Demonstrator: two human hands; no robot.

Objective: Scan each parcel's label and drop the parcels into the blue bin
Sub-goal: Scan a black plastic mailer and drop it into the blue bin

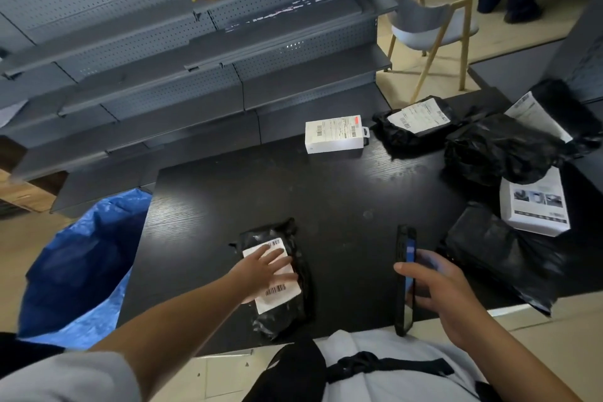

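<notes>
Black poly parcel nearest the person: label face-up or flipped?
Face-up. The black poly parcel lies flat on the black table, white barcode label showing under the open left hand.

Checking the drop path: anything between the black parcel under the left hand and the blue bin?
Nothing visible. The black parcel lies near the table's front-left; the left hand rests flat on its label. The blue bin sits off the table's left edge, with only bare tabletop between. The right hand holds the scanner on the other side.
</notes>
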